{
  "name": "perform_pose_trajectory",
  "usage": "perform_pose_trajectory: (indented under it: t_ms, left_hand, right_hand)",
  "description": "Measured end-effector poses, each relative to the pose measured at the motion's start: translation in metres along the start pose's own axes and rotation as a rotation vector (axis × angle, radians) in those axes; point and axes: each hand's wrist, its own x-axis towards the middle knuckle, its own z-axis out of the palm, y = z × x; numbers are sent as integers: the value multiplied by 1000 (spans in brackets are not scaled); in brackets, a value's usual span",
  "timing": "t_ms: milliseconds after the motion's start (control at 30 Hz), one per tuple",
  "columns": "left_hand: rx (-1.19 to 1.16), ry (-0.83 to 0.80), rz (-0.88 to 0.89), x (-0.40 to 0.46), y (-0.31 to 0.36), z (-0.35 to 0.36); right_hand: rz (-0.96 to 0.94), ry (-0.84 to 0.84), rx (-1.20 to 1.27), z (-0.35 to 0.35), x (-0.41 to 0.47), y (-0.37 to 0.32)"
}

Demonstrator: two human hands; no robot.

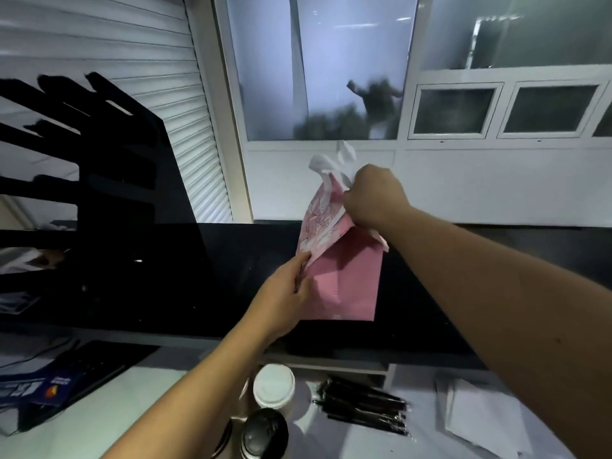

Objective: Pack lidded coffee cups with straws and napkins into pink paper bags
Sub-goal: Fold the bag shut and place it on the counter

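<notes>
Nearest the camera, on the white desk [139, 402], stand a black-lidded cup [263, 437] and a white-lidded paper cup [274, 385]; to their right lie black wrapped straws [362, 405] and white napkins [480, 415]. Above them, the left hand [284, 298] pinches the side edge of the upright pink paper bag [344, 283] on the black counter ledge [231, 276]. The right hand [374, 197] grips the bag's crumpled top with its white handles [326, 162].

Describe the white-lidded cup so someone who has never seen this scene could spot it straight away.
Start at the pink paper bag standing on the black counter, then drop to the white worktop below it. The white-lidded cup stands there, left of the black straws. The cup just in front of it has a black lid.
</notes>
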Motion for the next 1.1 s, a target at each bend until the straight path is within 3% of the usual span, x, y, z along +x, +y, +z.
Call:
perform_pose_trajectory:
  t_ms: [467,800,1100]
  left_hand:
    - [-36,67,-89,40,-67,-1]
    - [4,240,-30,10,-35,-18]
    - [252,125,144,-50,32,-2]
  right_hand:
    - [-24,-67,-18,65,38,-36]
    - [-28,-130,-21,12,-10,-32]
    - [23,-153,-44,-11,-126,19]
